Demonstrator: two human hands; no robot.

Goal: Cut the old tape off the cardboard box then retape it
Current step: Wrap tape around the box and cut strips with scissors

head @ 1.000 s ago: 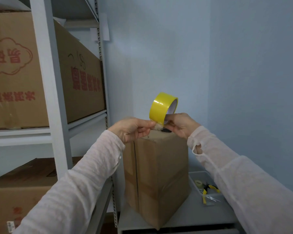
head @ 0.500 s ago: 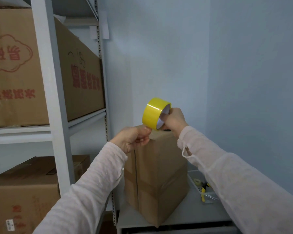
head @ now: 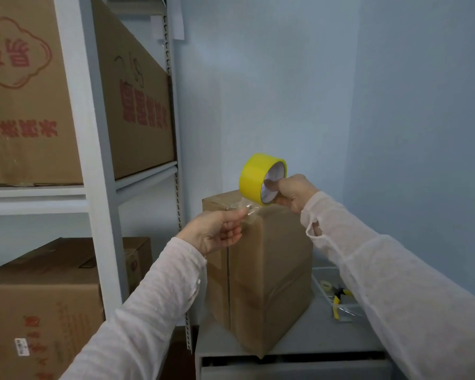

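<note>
A tall brown cardboard box (head: 269,275) stands upright on a grey cabinet top (head: 313,335). Above its top edge my right hand (head: 291,192) holds a yellow tape roll (head: 255,176), fingers through the core. A short strip of clear tape (head: 243,209) runs from the roll down to my left hand (head: 217,231), which pinches the strip's free end at the box's near top corner. Older tape bands cross the box's front faces.
A white metal shelf rack (head: 93,160) on the left carries large printed cartons (head: 137,105). More cartons (head: 39,305) sit on the lower level. A clear tray (head: 340,305) right of the box holds a small tape roll and yellow-handled pliers (head: 337,303). Blue walls close the corner.
My left hand has pulled the tape end away from the roll, so a clear strip now spans between my hands. The roll has shifted slightly right above the box.
</note>
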